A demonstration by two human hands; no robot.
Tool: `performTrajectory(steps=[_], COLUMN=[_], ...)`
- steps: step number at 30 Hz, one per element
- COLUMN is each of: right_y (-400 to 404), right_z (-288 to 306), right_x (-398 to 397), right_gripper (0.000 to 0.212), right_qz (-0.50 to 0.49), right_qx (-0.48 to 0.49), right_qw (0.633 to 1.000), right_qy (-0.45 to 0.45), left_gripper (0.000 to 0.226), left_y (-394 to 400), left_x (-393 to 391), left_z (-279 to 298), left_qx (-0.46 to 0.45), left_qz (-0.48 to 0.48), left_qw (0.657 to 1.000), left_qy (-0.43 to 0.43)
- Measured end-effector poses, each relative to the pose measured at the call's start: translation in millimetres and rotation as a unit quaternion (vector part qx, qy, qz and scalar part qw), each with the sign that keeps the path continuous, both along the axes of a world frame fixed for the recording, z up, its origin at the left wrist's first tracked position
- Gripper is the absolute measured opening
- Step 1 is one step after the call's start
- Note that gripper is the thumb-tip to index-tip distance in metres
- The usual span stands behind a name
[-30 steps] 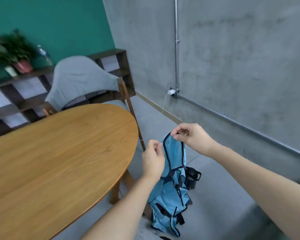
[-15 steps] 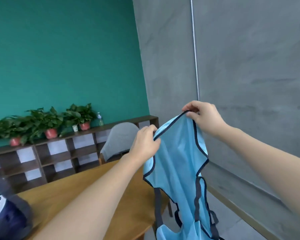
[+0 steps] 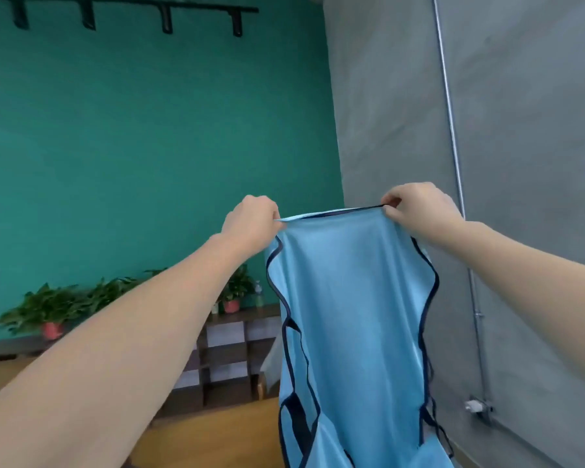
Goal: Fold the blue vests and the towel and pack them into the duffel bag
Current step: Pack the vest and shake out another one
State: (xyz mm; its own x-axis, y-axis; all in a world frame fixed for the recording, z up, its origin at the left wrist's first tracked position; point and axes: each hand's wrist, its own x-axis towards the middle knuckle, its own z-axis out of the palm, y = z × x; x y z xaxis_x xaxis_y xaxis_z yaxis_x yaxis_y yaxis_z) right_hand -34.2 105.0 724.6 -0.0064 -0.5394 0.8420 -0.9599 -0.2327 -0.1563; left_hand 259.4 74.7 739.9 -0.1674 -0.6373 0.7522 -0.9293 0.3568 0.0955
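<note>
Blue cloth in my fingers: both my hands pinch the top edge of a blue vest (image 3: 348, 298), one at each upper corner.
Left hand (image 3: 252, 221): fingers curled tight into a fist round the vest's left top corner, back of the hand toward me; a bit of pale cloth pokes out past the knuckles.
Right hand (image 3: 419, 206): thumb and forefinger nip the dark trim at the right top corner, the other fingers curled in behind.
Top edge: stretched nearly level between my two hands, held up in the air at arm's length.
Vest: hangs straight down from that edge, light blue with dark blue binding along the wavy sides and dark straps lower down; its bottom runs out of view.
Where it hangs: past the far edge of the wooden table (image 3: 217, 434), in front of the corner where the green wall (image 3: 132, 146) meets the grey wall (image 3: 520, 163).
Table: only a strip of its top shows, under my left forearm and beside the vest.
Shelf (image 3: 230, 346): dark wood with cube openings, against the green wall, potted plants (image 3: 48, 312) in red pots on top.
Grey wall: a metal pipe (image 3: 453, 146) runs down it to a socket with a white plug (image 3: 471, 405).
</note>
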Motion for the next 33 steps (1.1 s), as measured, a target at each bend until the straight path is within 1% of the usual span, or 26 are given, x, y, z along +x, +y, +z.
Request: performTrajectory(steps=[2, 4, 7, 11, 14, 17, 20, 22, 24, 27, 28, 30, 31, 33], right_y=[-12.9, -29.9, -55.8, -99.9, -134.6, -165.6, -190.0, -202.0, -210.9, -217.9, -215.2, -203.5, -193.3, -168.9], right_z=[22.4, 38.2, 44.1, 16.3, -32.5, -101.5, -177.5, -226.9, -271.9, -329.2, -345.2, -374.9, -385.9, -403.0], right_x=[16.8, 32.9, 56.3, 84.5, 103.9, 119.7, 133.8, 141.7, 148.5, 153.2, 153.8, 153.4, 154.0, 157.6], right_gripper=[0.023, 0.025, 0.024, 0.017, 0.013, 0.011, 0.01, 0.01, 0.012, 0.01, 0.017, 0.035, 0.037, 0.034], right_qz=[-0.003, 0.001, 0.001, 0.057, 0.107, 0.144, 0.144, 0.133, 0.124, 0.126, 0.127, 0.133, 0.141, 0.176], right_qx=[-0.025, -0.041, -0.032, 0.036, 0.116, 0.209, 0.289, 0.325, 0.351, 0.4, 0.42, 0.45, 0.453, 0.455], right_qw=[1.0, 0.999, 0.999, 0.998, 0.987, 0.966, 0.946, 0.936, 0.927, 0.907, 0.897, 0.879, 0.875, 0.87], right_qy=[0.015, 0.013, 0.005, -0.017, -0.032, -0.048, -0.016, 0.02, 0.039, 0.042, 0.052, 0.087, 0.096, 0.071], left_gripper=[0.008, 0.008, 0.011, 0.012, 0.007, 0.01, 0.017, 0.016, 0.018, 0.018, 0.019, 0.032, 0.037, 0.038], left_y=[-2.5, -8.6, -23.6, -56.7, -85.5, -112.9, -135.4, -147.1, -156.2, -161.4, -159.5, -148.6, -139.8, -119.9], left_x=[18.7, 38.7, 69.9, 107.5, 130.3, 147.9, 163.3, 172.4, 179.5, 184.8, 183.9, 176.7, 171.1, 157.5], left_z=[27.8, 45.4, 48.0, 14.6, -36.3, -107.6, -188.4, -236.3, -276.6, -329.8, -346.6, -378.3, -391.9, -414.9], left_qx=[-0.031, -0.037, -0.02, 0.019, 0.077, 0.171, 0.252, 0.291, 0.319, 0.358, 0.374, 0.391, 0.386, 0.369], left_qz=[0.052, 0.088, 0.117, 0.095, 0.084, 0.091, 0.094, 0.094, 0.096, 0.094, 0.089, 0.077, 0.07, 0.033], left_qw=[0.996, 0.993, 0.991, 0.995, 0.992, 0.981, 0.963, 0.952, 0.943, 0.929, 0.923, 0.917, 0.918, 0.926], left_qy=[-0.058, -0.074, -0.053, 0.017, 0.045, 0.022, 0.005, 0.007, 0.016, 0.027, 0.018, -0.027, -0.051, -0.075])
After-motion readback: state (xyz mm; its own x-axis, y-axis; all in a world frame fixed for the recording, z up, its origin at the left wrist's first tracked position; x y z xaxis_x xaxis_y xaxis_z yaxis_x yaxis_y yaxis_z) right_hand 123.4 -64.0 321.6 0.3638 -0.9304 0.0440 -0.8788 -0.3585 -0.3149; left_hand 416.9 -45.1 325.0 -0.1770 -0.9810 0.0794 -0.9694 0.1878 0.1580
